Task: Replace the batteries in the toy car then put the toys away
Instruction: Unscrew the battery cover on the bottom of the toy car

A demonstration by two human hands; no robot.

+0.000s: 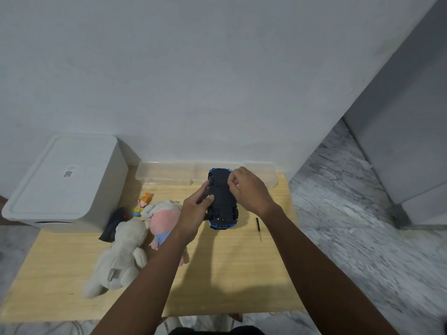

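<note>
The toy car (222,198) is held belly-up above the table (229,274), toward twelve o'clock, exposing the battery hatch. The left hand (193,213) grips its side; the right hand (249,189) pinches at the underside. A screwdriver (258,228) lies at three o'clock.

Matt black plastic car underside (221,193); pale wood-grain table (229,274).
</note>
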